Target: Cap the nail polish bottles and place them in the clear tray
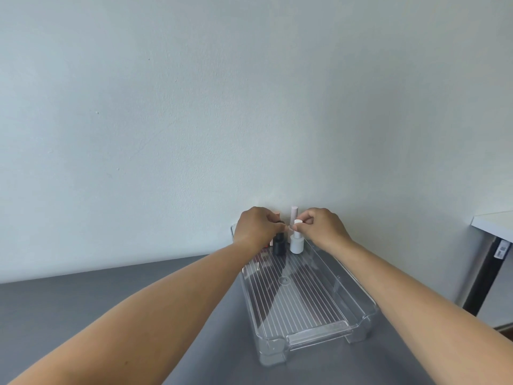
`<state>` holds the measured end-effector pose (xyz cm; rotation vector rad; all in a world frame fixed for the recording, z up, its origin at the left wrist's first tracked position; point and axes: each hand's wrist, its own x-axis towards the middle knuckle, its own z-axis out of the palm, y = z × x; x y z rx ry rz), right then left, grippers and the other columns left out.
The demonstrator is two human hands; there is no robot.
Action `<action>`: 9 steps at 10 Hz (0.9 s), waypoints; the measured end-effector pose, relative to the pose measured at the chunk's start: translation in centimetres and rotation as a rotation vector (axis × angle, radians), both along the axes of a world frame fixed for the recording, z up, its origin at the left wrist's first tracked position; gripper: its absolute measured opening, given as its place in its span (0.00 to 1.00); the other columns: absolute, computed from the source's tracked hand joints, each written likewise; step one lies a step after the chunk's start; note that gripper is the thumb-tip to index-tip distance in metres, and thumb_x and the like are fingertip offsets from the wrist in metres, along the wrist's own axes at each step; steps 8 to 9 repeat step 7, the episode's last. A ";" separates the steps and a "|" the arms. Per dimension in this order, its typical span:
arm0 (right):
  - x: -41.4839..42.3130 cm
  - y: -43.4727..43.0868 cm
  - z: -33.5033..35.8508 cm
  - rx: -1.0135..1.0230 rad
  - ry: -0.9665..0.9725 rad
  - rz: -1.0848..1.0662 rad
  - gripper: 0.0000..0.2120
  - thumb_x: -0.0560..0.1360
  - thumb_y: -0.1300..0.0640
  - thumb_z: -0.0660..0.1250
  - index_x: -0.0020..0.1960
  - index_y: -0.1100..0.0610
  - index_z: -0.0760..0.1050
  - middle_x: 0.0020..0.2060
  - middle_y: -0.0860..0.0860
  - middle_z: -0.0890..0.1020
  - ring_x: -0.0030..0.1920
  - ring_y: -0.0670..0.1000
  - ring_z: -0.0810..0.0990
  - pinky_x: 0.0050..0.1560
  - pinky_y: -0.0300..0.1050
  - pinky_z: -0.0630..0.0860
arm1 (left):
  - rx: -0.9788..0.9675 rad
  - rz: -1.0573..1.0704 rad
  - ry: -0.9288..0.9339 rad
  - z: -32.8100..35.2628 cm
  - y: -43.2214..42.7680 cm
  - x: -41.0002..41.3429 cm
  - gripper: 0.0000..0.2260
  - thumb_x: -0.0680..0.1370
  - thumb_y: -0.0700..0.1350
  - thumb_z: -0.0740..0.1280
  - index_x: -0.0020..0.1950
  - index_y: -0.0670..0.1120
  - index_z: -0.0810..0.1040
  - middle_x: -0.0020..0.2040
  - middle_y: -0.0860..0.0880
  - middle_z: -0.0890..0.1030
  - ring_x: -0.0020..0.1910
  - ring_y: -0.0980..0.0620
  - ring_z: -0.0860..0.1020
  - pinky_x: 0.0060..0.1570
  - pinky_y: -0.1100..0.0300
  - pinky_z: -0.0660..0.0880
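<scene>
White bottle (296,243) upright in tray (358,295), cap pinched by right hand (323,227).

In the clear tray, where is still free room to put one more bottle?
The clear tray is bare from its near lip up to the black bottle and white bottle. The far end by the wall is crowded: both bottles, left hand and right hand.

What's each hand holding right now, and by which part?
Right hand pinches the white bottle by its cap. Left hand grips the top of the black bottle; its cap is hidden.
</scene>
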<state>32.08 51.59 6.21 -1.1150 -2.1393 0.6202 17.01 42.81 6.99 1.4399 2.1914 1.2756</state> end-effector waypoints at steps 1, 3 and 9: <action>0.0 0.1 0.0 -0.009 0.007 0.016 0.03 0.71 0.51 0.73 0.43 0.47 0.80 0.40 0.45 0.83 0.43 0.46 0.81 0.38 0.41 0.71 | 0.005 -0.002 0.009 0.0 -0.1 -0.1 0.08 0.70 0.50 0.76 0.48 0.51 0.84 0.44 0.56 0.83 0.41 0.59 0.80 0.34 0.64 0.74; -0.1 0.0 0.0 -0.006 0.006 0.009 0.05 0.72 0.49 0.72 0.46 0.47 0.80 0.42 0.44 0.83 0.44 0.45 0.80 0.40 0.41 0.72 | 0.016 -0.008 -0.020 -0.2 -0.2 -0.2 0.07 0.71 0.48 0.76 0.47 0.52 0.84 0.41 0.58 0.81 0.40 0.58 0.81 0.42 0.57 0.82; 0.3 -0.9 0.5 0.016 0.018 -0.059 0.14 0.74 0.49 0.70 0.58 0.51 0.78 0.51 0.47 0.82 0.51 0.48 0.79 0.48 0.44 0.74 | 0.086 -0.012 -0.054 0.7 -2.2 -1.0 0.11 0.73 0.52 0.73 0.53 0.50 0.83 0.49 0.53 0.84 0.45 0.55 0.81 0.47 0.58 0.79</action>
